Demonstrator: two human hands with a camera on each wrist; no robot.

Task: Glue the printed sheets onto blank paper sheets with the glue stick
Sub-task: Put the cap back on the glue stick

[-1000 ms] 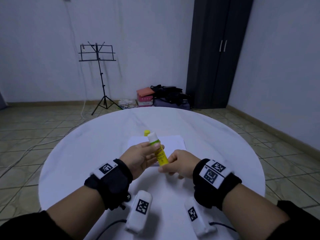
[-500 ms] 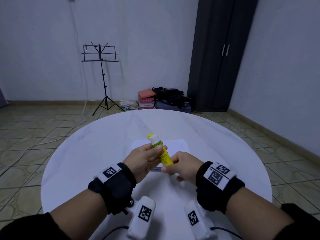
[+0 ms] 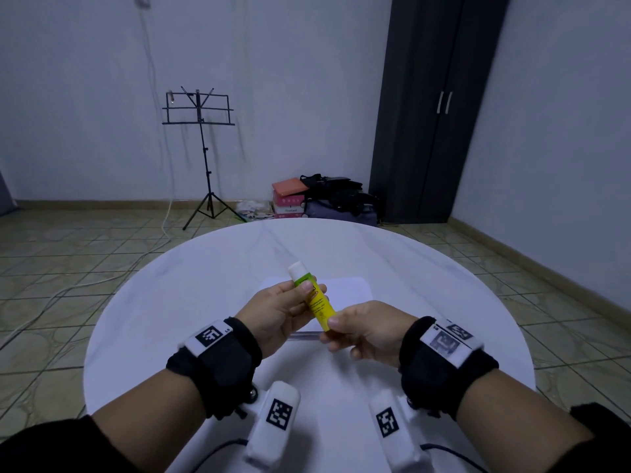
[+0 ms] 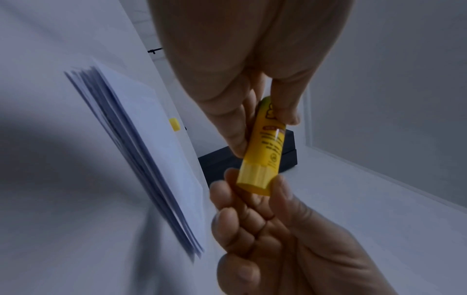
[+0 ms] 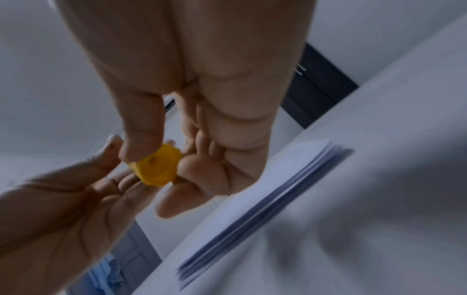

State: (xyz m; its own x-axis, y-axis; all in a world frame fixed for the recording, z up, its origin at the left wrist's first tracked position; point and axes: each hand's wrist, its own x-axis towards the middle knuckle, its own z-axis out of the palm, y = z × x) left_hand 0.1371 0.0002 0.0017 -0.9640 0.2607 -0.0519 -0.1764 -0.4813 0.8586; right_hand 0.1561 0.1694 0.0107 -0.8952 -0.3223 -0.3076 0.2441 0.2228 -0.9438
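Note:
A yellow glue stick point(image 3: 317, 302) is held tilted above the round white table point(image 3: 205, 285), with its white glue end uncapped and pointing away from me. My left hand point(image 3: 276, 308) grips its upper body between thumb and fingers. My right hand point(image 3: 362, 327) pinches the ribbed base knob point(image 5: 158, 169), as the left wrist view shows around the glue stick point(image 4: 265, 147). A stack of white paper sheets point(image 3: 345, 288) lies flat under the hands. The stick's yellow cap point(image 4: 174, 124) lies on the table beyond the stack.
Two white tagged devices point(image 3: 276, 425) point(image 3: 392, 428) with cables lie at the table's near edge. On the floor beyond the table are a black music stand point(image 3: 201, 131), pink boxes and dark bags point(image 3: 324, 199), and a dark wardrobe point(image 3: 433, 107).
Both hands keep their hold on the glue stick. It has lifted slightly and now hides the yellow cap in the head view. The head view has shifted a little.

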